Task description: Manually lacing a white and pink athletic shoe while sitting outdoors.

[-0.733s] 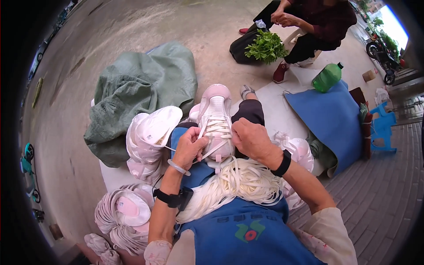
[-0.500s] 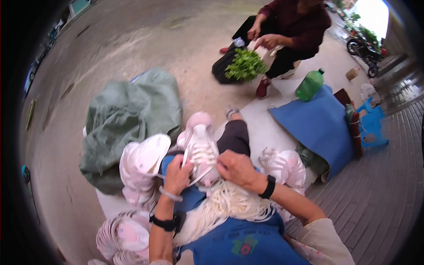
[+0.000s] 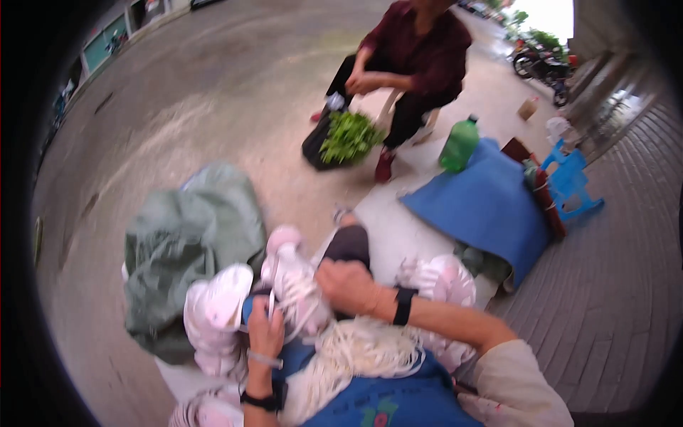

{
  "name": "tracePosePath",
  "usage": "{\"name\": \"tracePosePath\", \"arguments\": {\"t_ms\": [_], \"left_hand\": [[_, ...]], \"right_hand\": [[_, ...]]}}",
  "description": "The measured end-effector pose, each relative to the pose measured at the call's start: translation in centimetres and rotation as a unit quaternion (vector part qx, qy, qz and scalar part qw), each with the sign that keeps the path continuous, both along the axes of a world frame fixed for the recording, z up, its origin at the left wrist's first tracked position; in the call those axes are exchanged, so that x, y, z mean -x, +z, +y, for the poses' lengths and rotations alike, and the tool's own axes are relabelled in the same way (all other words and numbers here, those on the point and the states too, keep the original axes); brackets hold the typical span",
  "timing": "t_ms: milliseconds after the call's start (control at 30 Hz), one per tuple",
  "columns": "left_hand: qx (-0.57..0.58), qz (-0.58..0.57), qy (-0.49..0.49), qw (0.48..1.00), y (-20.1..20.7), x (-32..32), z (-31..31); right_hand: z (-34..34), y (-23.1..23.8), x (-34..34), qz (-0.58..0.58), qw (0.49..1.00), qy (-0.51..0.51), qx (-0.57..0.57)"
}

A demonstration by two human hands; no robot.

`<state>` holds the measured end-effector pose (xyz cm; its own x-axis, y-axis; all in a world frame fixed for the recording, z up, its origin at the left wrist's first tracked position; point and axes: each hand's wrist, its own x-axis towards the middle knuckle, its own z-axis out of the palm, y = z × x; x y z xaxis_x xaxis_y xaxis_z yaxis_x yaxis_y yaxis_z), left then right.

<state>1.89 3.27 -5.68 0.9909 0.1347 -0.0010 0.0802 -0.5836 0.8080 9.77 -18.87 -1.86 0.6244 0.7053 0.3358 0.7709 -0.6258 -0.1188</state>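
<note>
Two hands (image 3: 348, 287), pink-white shoe (image 3: 300, 290) between — pale laces (image 3: 370, 350)

Pink-and-white shoe (image 3: 290, 274): smooth, matt synthetic look, slightly blurred
Lace pile (image 3: 366, 356): flat, matt, woven-looking cloth
Apron (image 3: 391, 395): plain blue cloth, smooth, dull
Bracelet (image 3: 265, 359): smooth, pale, material unclear
Green tarpaulin (image 3: 192, 242): creased, plastic-looking, faint sheen
Blue sheet (image 3: 480, 217): smooth, matt, material unclear
Bottle (image 3: 460, 146), at the blue sheet's upper edge: glossy, see-through green plastic
Stool (image 3: 569, 181): smooth blue plastic
Ground (image 3: 156, 128): matt, patchy, concrete-like
Paving (image 3: 597, 299): grey, matt, ridged with joints
</note>
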Motion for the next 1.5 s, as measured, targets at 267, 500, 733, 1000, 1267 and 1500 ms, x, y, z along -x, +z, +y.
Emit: {"name": "tracePosePath", "arguments": {"t_ms": [267, 500, 733, 1000, 1267, 1500], "left_hand": [[0.237, 0.183, 0.013, 0.954, -0.6, -0.5, 0.6], [0.377, 0.249, 0.028, 0.892, -0.1, 0.2, 0.8], [0.269, 0.166, 0.038, 0.948, -0.1, 0.1, 0.7], [0.080, 0.176, -0.073, 0.979, 1.6, 3.7, 0.6], [0.184, 0.162, -0.045, 0.968, 4.3, 6.6, -2.7], [0.289, 0.178, -0.085, 0.937, 5.4, 7.6, -4.4]], "right_hand": [[-1.3, -0.1, 1.5, 0.263, 0.958, -0.070, -0.091], [0.0, -1.7, 2.6, 0.282, 0.941, -0.044, -0.182], [-0.6, -2.7, 2.4, 0.280, 0.939, -0.041, -0.196], [-1.4, 0.5, 4.2, 0.271, 0.952, -0.042, -0.136], [0.2, 1.5, 7.7, 0.429, 0.901, 0.051, -0.036], [0.4, 1.6, 7.9, 0.475, 0.873, 0.050, -0.099]]}}
